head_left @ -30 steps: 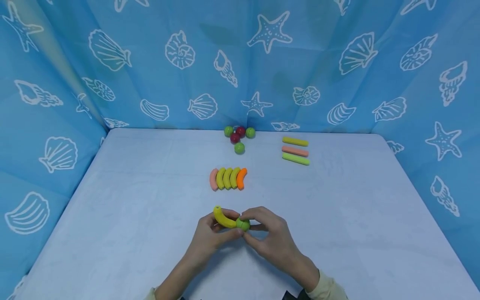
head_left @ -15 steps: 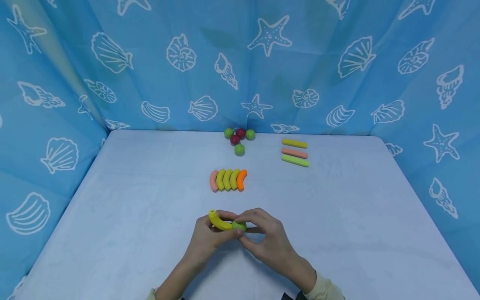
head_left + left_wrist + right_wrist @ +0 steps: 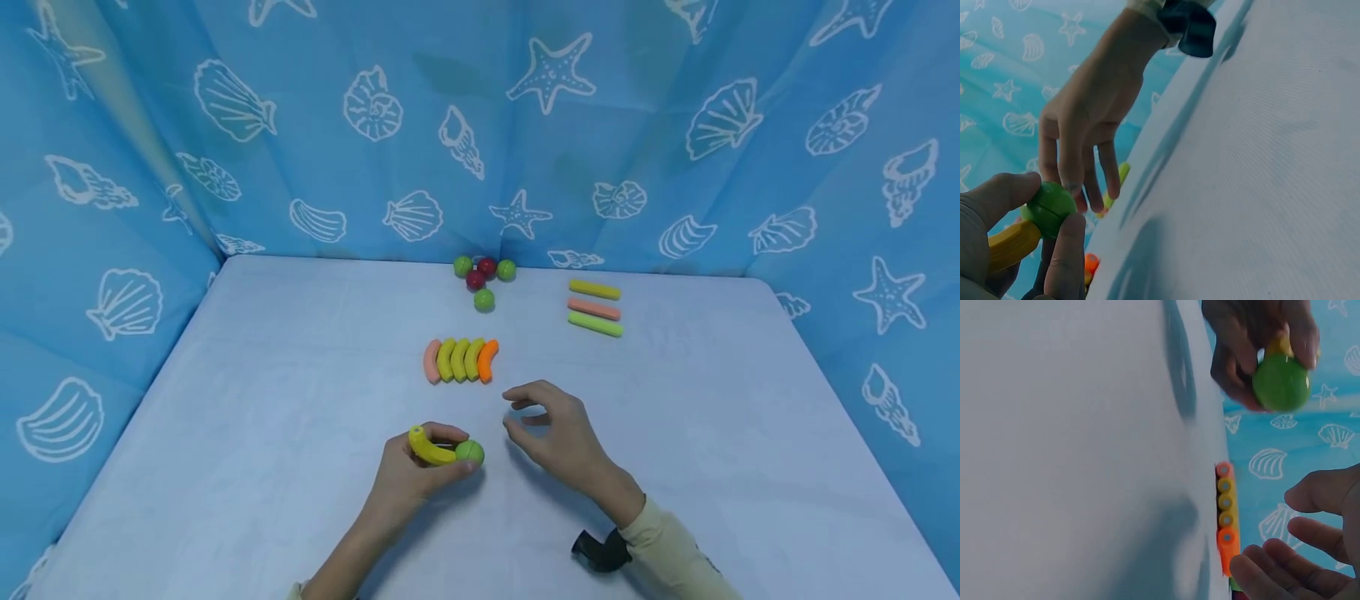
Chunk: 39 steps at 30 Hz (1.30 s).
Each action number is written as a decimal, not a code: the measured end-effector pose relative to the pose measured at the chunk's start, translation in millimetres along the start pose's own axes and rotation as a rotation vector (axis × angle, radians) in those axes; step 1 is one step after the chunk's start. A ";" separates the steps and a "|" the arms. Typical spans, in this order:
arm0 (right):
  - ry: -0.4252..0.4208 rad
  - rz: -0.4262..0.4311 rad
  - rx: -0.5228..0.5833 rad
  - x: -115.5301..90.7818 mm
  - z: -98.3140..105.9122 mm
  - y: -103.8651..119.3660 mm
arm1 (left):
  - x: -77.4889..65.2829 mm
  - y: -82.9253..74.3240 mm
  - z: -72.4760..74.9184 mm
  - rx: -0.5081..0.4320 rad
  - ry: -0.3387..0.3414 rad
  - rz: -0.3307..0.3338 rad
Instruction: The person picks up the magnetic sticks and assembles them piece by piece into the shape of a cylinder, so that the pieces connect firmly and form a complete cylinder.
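Over the near middle of the table in the head view, my left hand (image 3: 408,475) pinches a green ball (image 3: 469,452) between thumb and fingertips. A curved yellow toy stick (image 3: 431,451) joins this ball end to end, its free tip pointing up and away. The left wrist view shows the ball (image 3: 1049,209) with a line around its middle and the yellow stick (image 3: 1015,245) against it. To the right, my right hand (image 3: 558,429) holds nothing; its fingers are loosely bent, thumb and fingertips apart. Seen from the right wrist, the ball (image 3: 1281,383) is a short way off from these fingers.
Beyond the hands lie a row of curved sticks: pink (image 3: 432,362), several yellow (image 3: 459,361) and orange (image 3: 487,362). Green balls (image 3: 484,300) and red balls (image 3: 476,280) cluster at the back edge. Straight sticks (image 3: 594,309) lie back right. A blue shell-print curtain (image 3: 420,167) borders the white table (image 3: 720,400).
My right hand has let go of the green ball and moved right and away from it. The left hand, still holding ball and curved stick, has shifted slightly left.
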State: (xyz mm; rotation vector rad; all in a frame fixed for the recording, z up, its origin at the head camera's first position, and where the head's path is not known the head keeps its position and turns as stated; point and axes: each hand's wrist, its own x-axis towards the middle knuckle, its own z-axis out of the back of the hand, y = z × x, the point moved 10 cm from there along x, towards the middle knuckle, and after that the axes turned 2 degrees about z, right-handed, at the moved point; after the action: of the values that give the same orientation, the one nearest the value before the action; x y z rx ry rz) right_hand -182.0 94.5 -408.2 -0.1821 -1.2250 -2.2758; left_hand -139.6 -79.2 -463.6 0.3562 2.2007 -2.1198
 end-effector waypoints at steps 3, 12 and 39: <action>-0.008 -0.016 -0.016 9.9 -0.2 -6.9 | -1.2 0.5 1.3 -0.006 -0.002 -0.001; 0.029 -0.151 -0.111 48.0 -6.9 -30.1 | -2.0 3.4 4.1 0.000 -0.004 0.011; 0.161 -0.295 -0.273 76.3 -24.6 -48.3 | -6.7 5.3 10.4 -0.006 -0.034 0.023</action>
State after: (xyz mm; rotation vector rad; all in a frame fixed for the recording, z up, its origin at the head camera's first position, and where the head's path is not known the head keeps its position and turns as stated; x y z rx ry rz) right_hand -268.3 65.5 -430.1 0.0893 -0.9035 -2.6508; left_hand -133.2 -90.2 -467.9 0.3411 2.1734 -2.0917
